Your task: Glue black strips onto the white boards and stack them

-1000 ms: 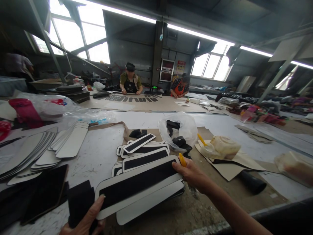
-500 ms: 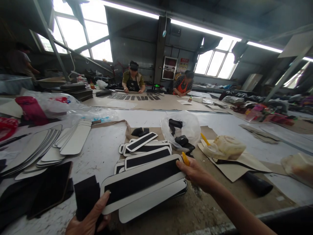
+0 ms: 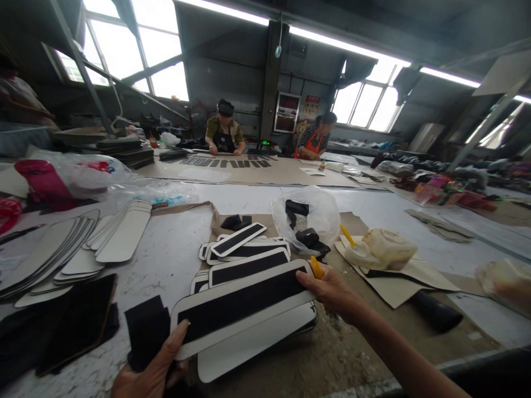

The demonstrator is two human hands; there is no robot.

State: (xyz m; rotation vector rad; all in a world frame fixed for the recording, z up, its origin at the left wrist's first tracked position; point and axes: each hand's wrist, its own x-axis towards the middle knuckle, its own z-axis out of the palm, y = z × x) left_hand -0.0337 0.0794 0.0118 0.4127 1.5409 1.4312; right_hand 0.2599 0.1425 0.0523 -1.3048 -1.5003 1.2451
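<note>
A long white panel with a black strip [image 3: 244, 307] lies tilted over a plain white panel [image 3: 257, 345], near the table's front edge. My left hand [image 3: 155, 370] grips its near left end with the thumb on top, and black pieces sit under the palm. My right hand [image 3: 332, 290] pinches the panel's far right end, with a yellow tool handle [image 3: 316, 268] sticking up between the fingers. Just behind lie several finished black-and-white panels [image 3: 244, 251], overlapping.
Fanned stacks of plain white panels [image 3: 83, 249] and black sheets [image 3: 70, 323] lie at left. A clear bag of black pieces [image 3: 309, 218], a glue-smeared container with a yellow brush [image 3: 379, 249] and a black cylinder [image 3: 435, 309] are at right. Two people work at the far table.
The view shifted slightly; both hands keep their hold on the striped panel, which stays over the white panel.
</note>
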